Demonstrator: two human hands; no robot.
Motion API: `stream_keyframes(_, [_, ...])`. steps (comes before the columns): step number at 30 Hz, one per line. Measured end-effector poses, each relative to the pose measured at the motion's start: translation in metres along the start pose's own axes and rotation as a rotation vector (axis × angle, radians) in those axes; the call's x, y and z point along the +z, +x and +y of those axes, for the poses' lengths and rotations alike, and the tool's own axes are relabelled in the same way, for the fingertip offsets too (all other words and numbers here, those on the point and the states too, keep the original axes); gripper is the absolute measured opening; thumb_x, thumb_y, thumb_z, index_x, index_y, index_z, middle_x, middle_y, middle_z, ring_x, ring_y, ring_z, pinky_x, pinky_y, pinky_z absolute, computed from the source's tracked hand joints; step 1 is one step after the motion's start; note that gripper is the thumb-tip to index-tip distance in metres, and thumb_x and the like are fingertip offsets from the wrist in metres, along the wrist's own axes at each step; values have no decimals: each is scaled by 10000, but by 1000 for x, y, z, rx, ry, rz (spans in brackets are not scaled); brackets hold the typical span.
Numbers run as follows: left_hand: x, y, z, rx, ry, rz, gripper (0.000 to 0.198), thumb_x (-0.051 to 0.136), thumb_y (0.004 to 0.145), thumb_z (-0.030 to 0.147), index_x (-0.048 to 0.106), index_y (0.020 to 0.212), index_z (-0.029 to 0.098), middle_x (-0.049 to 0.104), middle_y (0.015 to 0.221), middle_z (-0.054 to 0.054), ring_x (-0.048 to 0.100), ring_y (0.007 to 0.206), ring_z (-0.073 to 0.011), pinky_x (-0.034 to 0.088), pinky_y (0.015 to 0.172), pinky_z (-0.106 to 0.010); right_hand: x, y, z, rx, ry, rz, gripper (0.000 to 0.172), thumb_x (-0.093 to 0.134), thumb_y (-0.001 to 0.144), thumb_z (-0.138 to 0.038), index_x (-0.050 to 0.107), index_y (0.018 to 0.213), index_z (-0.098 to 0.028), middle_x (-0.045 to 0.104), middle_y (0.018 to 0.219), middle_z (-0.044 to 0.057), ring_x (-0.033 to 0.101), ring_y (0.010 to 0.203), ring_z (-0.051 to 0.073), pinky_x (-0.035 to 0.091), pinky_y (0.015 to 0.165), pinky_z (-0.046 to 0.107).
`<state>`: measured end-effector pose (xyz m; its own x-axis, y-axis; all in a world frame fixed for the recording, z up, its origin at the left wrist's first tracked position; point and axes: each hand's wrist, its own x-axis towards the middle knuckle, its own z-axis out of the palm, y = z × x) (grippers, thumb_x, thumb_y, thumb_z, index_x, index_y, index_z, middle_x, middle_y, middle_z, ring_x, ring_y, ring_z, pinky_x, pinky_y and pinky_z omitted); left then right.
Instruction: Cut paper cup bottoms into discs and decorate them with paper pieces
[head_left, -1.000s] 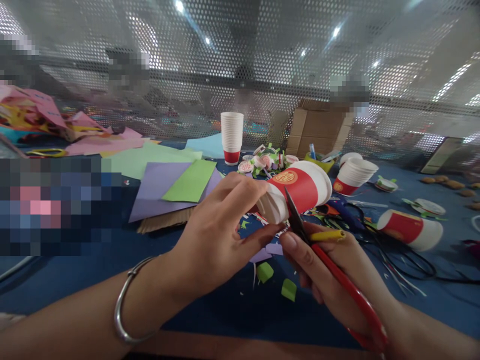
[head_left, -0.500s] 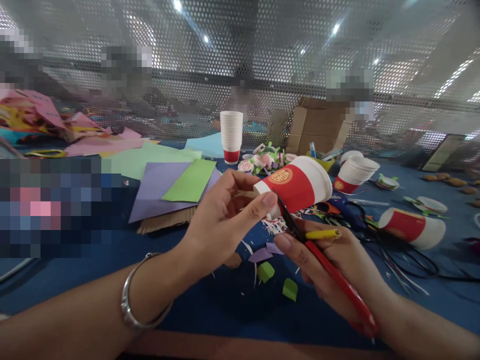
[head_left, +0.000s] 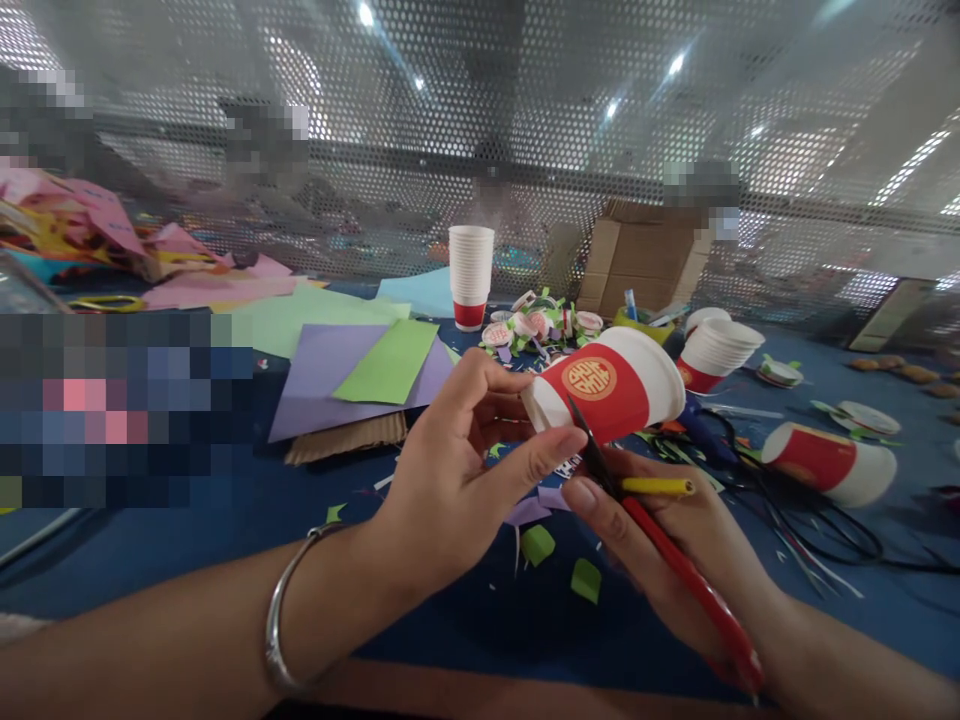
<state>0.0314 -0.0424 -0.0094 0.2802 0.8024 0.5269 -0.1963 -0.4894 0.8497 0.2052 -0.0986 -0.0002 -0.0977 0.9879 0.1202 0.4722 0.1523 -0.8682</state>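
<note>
A white paper cup (head_left: pixel 626 395) with a red band and a gold emblem lies tilted on its side in the air, its wide rim to the right. My left hand (head_left: pixel 450 490) grips the narrow base end, thumb below and fingers behind. In my right hand (head_left: pixel 660 540) are red-handled scissors (head_left: pixel 694 590), their dark blades against the cup near its base and close to my left thumb. A short yellow piece (head_left: pixel 656 486) sticks out beside the scissors' pivot; I cannot tell whether it belongs to them. Below, green paper scraps (head_left: pixel 586 580) lie on the blue table.
A cup stack (head_left: pixel 471 275) stands at the back, cut cup bases (head_left: pixel 529 325) heaped beside it. Coloured paper (head_left: pixel 315 370) lies left. Rightward are another stack (head_left: pixel 716 350), a fallen cup (head_left: pixel 829 463) and black cables (head_left: pixel 817 540). A cardboard box (head_left: pixel 645 255) stands before a perforated metal screen (head_left: pixel 360 200).
Both hands, the cup and the scissors have shifted slightly right and down. The cup has turned a little, so its gold emblem shows more fully.
</note>
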Motion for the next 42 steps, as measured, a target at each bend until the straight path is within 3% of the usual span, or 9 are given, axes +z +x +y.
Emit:
stream_keyframes(8, [-2, 2, 2, 51, 62, 8, 279, 786, 865, 248, 558, 1021, 216, 702, 930, -15, 721, 852, -156, 631, 774, -298, 0, -3, -6, 18, -69, 19, 424, 638, 908, -559, 573, 675, -210, 486, 482, -46, 464, 416, 104, 363, 386, 210])
stream_keyframes(16, [-17, 4, 0, 390, 468, -45, 339, 790, 845, 235, 607, 1128, 268, 654, 1123, -85, 642, 1102, -259, 604, 889, -426, 0, -4, -4, 79, -21, -15, 438, 642, 893, -595, 544, 694, -218, 506, 469, -50, 455, 353, 91, 340, 330, 203])
stream_keyframes(20, [-19, 3, 4, 519, 662, -113, 357, 777, 850, 218, 602, 1154, 285, 660, 1203, -97, 644, 1111, -262, 578, 947, -437, 0, -6, -4, 94, 10, -27, 446, 638, 887, -623, 573, 726, -212, 481, 486, -55, 431, 353, 84, 334, 320, 200])
stream_keyframes(23, [-16, 4, 6, 431, 546, -91, 415, 791, 842, 230, 573, 1190, 291, 640, 1266, -101, 635, 1171, -274, 587, 967, -457, -2, -6, -5, 88, 19, -13, 463, 633, 888, -634, 562, 710, -213, 480, 478, -54, 436, 349, 84, 335, 319, 200])
stream_keyframes(26, [-10, 6, 7, 170, 225, -17, 502, 798, 841, 296, 501, 1244, 256, 595, 1337, -124, 697, 1078, -241, 635, 883, -406, -5, -4, -7, 94, 35, -3, 462, 674, 867, -618, 541, 687, -213, 488, 473, -56, 442, 347, 84, 347, 316, 196])
stream_keyframes(29, [-7, 10, 8, -57, 60, -11, 452, 786, 847, 368, 493, 1151, 206, 668, 1177, -118, 737, 896, -189, 639, 732, -313, -7, -1, -7, 95, 41, -3, 434, 694, 868, -584, 550, 699, -212, 504, 488, -57, 458, 344, 85, 366, 311, 192])
stream_keyframes(32, [-5, 13, 7, -194, -7, -29, 397, 776, 852, 414, 516, 1052, 191, 721, 971, -70, 735, 843, -174, 617, 702, -284, -6, 1, -7, 81, 22, -6, 403, 696, 883, -554, 564, 713, -214, 516, 484, -60, 462, 335, 84, 364, 303, 189])
stream_keyframes(36, [-4, 13, 9, -208, -35, -18, 304, 776, 859, 352, 542, 972, 195, 738, 915, -32, 733, 827, -157, 607, 713, -275, -4, 1, -3, 40, 10, -2, 402, 689, 896, -539, 555, 695, -218, 493, 463, -63, 424, 345, 79, 337, 307, 189])
stream_keyframes(42, [-3, 2, 11, -41, 31, -41, 227, 738, 898, 267, 569, 1044, 224, 730, 1003, -50, 735, 911, -189, 642, 795, -340, -1, -4, 0, -20, -48, 36, 419, 681, 887, -551, 584, 672, -205, 473, 473, -52, 435, 388, 85, 329, 343, 199])
